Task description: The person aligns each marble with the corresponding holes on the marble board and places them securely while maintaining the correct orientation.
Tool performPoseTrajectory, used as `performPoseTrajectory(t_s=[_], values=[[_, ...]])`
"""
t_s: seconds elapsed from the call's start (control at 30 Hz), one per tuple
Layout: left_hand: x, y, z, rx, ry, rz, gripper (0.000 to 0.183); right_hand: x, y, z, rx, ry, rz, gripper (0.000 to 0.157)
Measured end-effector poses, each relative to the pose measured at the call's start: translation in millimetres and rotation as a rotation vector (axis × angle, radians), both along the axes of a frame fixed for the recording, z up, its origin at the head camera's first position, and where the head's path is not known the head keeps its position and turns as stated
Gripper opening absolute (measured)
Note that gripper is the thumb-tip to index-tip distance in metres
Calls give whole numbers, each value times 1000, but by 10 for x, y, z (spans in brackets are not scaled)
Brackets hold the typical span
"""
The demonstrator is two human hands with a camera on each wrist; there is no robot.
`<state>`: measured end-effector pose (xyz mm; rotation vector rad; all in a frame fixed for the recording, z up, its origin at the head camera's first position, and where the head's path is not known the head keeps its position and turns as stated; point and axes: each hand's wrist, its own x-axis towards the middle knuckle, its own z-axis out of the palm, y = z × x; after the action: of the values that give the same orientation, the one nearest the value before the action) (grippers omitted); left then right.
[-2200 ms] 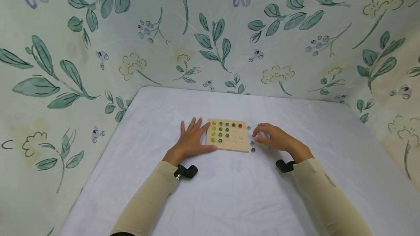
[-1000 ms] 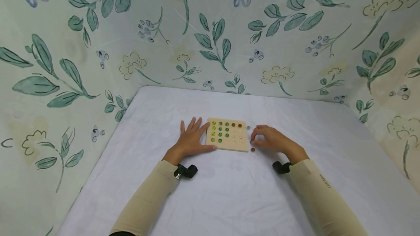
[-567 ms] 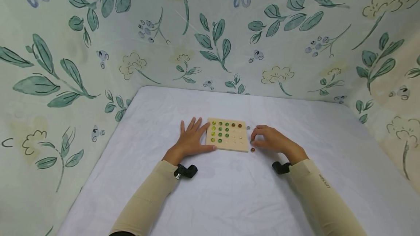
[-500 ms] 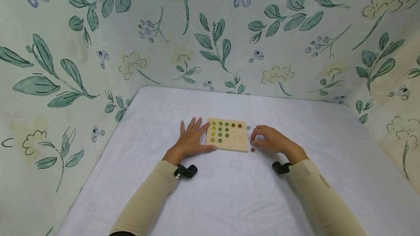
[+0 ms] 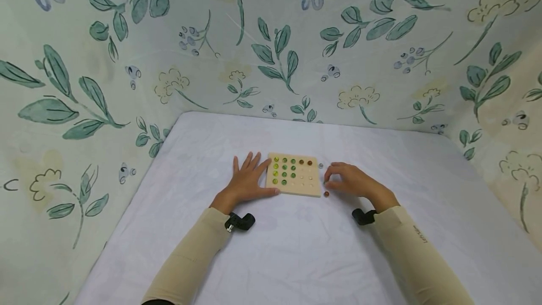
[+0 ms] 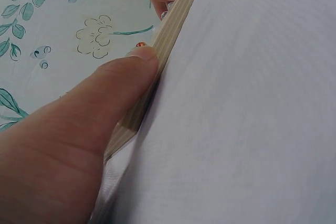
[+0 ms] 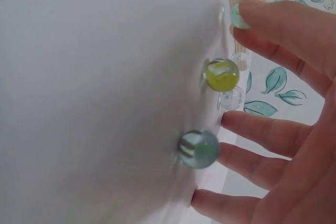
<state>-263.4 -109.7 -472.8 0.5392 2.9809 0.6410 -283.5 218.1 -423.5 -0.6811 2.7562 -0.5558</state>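
Here's your left hand, fingers spread wide and gripping nothing, thumb and forefinger up against the left end of the flat, rectangular pale-wood board. Across to your right hand, and it has a pale green glass marble pinched between thumb and forefinger, just off the board's right edge, the other three fingers fanned out! The board lies between your two hands on the white-clothed bench, with yellow-green glass marbles, green glass marbles and reddish-brown glass marbles seated in its hollows. By your right hand, a yellow-swirled clear glass marble and a bluish-green glass marble sit on the cloth; a lone amber-brown glass marble lies near your right thumb.
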Motion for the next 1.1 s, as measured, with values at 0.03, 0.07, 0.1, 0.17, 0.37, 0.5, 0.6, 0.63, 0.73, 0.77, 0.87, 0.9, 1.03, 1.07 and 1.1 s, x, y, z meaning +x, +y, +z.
performPoseTrajectory(t_s=[0.03, 0.07, 0.1, 0.17, 0.37, 0.5, 0.6, 0.63, 0.73, 0.77, 0.87, 0.9, 1.03, 1.07, 1.1], values=[[-2, -2, -1, 0, 1, 0, 103, -2, -3, 7, -1, -4, -1, 7], [-4, -4, -3, -2, 1, 1, 103, -3, -5, 15, -2, -8, -3, 7], [-6, -7, -4, -1, 2, 1, 103, -6, -5, 23, -2, -13, -6, 7], [-9, -2, -11, -1, 2, 1, 103, -8, 0, 32, -3, -19, -8, 7], [-10, 5, -10, -10, -1, 2, 103, -28, -17, 44, -8, -12, -12, 7], [-8, 5, 0, -13, -1, 4, 103, -29, -65, 57, -8, -8, -29, 7], [-6, 3, 8, -13, -2, 6, 103, -18, -109, 81, -6, -11, -39, 8], [-5, 1, 8, -14, -3, 6, 104, -15, -125, 90, -6, -10, -38, 9], [-3, -3, 8, -13, -5, 5, 104, -9, -161, 112, -12, -4, -30, 9], [-3, -4, 7, -12, -6, 5, 104, -9, -174, 116, -16, -1, -24, 9], [-5, -5, 6, -14, -6, 5, 104, -4, -224, 136, -27, 4, -4, 9], [-6, -5, 6, -14, -8, 6, 104, -3, -243, 142, -26, 4, -1, 8], [-8, 1, 5, -16, -5, 7, 103, -2, -325, 162, -31, -2, 7, 6], [-9, 2, 5, -16, -5, 8, 103, -4, -342, 163, -33, -2, 10, 5], [-11, 3, 4, -17, -6, 8, 103, -7, -358, 164, -38, -2, 15, 5]])
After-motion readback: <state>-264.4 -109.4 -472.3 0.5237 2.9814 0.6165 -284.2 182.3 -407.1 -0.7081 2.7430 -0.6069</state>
